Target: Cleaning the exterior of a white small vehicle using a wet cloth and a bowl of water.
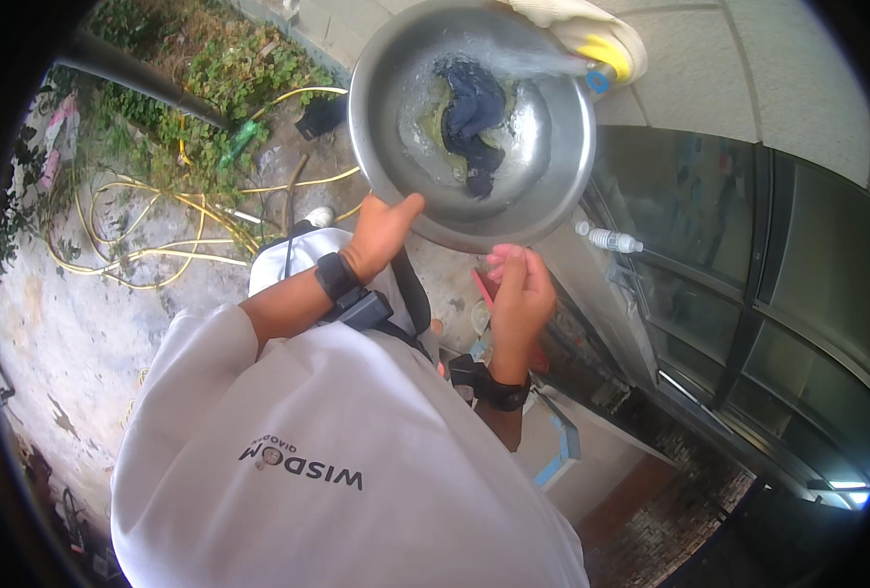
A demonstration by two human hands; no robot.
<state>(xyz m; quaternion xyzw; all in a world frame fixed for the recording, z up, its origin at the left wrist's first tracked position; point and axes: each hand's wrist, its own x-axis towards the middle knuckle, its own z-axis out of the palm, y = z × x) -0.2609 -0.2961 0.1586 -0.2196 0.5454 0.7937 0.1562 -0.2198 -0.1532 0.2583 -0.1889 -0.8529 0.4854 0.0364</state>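
A steel basin (381, 118) holds water and dark blue cloth (472, 118), with something yellowish-green beneath the cloth. A stream of water runs in from a blue-ringed nozzle (598, 78) at the upper right, beside a pale fabric piece with yellow (611, 39). My left hand (381, 233) grips the basin's lower left rim, thumb over the edge. My right hand (521, 294) is just below the lower right rim, its fingers curled together with nothing visible in them.
Yellow hoses (199, 220) lie coiled on the concrete ground (82, 323) beside weeds (209, 78) and a metal pole (141, 73). A clear plastic bottle (611, 238) lies at the right, beside dark-framed glass panels (817, 245). A pale tiled surface (748, 59) is at the upper right.
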